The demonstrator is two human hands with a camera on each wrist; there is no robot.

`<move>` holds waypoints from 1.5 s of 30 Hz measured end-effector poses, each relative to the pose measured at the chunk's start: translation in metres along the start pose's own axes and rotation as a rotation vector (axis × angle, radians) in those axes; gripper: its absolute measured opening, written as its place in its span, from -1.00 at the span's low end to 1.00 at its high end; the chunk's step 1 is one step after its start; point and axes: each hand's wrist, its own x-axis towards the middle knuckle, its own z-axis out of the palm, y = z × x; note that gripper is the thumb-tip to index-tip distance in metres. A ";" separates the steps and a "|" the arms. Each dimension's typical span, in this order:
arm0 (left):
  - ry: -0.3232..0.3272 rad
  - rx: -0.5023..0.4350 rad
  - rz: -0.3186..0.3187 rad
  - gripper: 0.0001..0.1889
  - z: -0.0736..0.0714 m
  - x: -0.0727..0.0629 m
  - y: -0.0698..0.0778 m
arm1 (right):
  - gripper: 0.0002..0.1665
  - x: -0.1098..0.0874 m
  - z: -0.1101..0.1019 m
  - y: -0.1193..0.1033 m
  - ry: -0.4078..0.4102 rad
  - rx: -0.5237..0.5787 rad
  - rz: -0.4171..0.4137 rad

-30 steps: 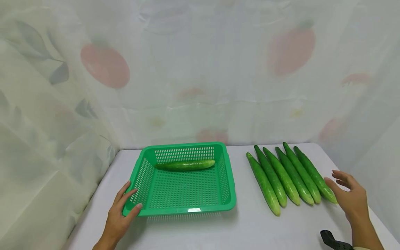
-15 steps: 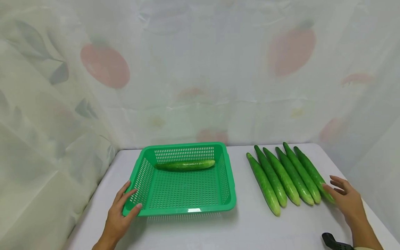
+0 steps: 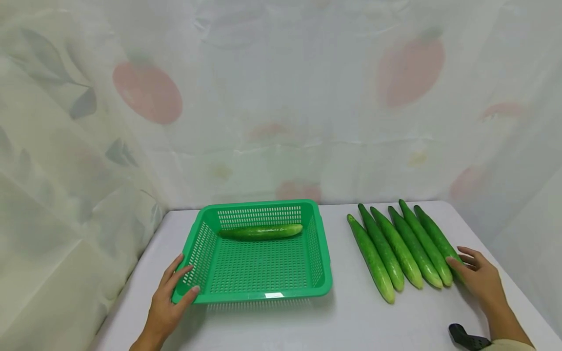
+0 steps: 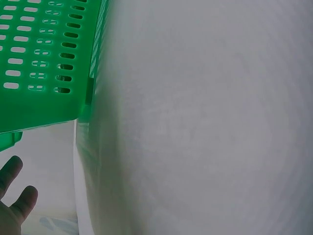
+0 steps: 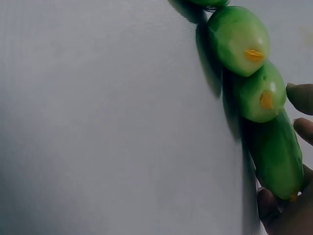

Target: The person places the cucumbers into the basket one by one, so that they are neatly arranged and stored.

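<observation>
A green plastic basket [image 3: 263, 294] with slotted sides stands left of centre on the white table, one cucumber [image 3: 261, 232] lying along its back wall. My left hand [image 3: 163, 308] rests at its front left corner, fingers spread and fairly straight over the rim. In the left wrist view two fingertips show below the basket's wall [image 4: 41, 110]. To the right, several cucumbers [image 3: 373, 261] lie side by side in a slanted row. My right hand [image 3: 480, 280] grips the near end of the rightmost cucumber [image 5: 276, 156], thumb on one side and fingers on the other.
A pale fruit-print cloth [image 3: 281, 122] hangs behind the table and on both sides. White tabletop [image 3: 351, 324] lies in front of the basket and the cucumber row. A black curved piece [image 3: 467, 337] sits at the right wrist.
My right hand has moved left and slightly down, from beside the row onto the rightmost cucumber's near end. My left hand and the basket have stayed in place.
</observation>
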 end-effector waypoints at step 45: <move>-0.008 0.019 0.000 -0.46 0.001 0.000 -0.009 | -0.17 -0.013 -0.026 -0.025 0.214 0.142 0.231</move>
